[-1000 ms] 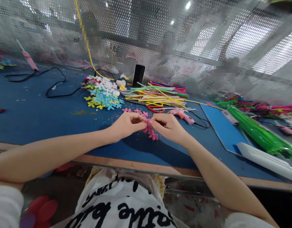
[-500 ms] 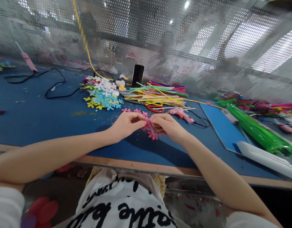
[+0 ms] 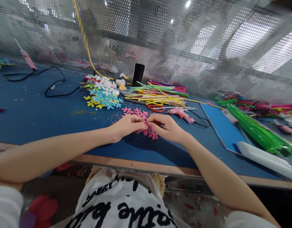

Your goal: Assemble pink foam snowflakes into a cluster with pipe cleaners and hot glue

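Between my fingertips, above the blue table, is a pink pipe-cleaner flower [image 3: 145, 129]. My left hand [image 3: 129, 126] pinches it from the left, thumb against fingers. From the other side my right hand [image 3: 167, 126] closes thumb and forefinger on its edge; the fingers partly cover it. Another pink flower [image 3: 153, 135] lies on the table just below my right fingertips. Several more pink flowers [image 3: 136, 111] lie just beyond my hands.
Behind my hands are a pile of white, blue and yellow flowers [image 3: 104, 93], loose pipe cleaners [image 3: 157, 95], red-handled scissors [image 3: 155, 108] and a pink glue gun [image 3: 182, 114]. A phone [image 3: 138, 74] leans on the mesh. Rightward lie a blue board [image 3: 222, 126] and a green bundle [image 3: 257, 129].
My fingers have shifted on the pink flower, whose petals now hang lower between my hands. My right hand's fingers are re-bent, with a gap showing between thumb and forefinger.
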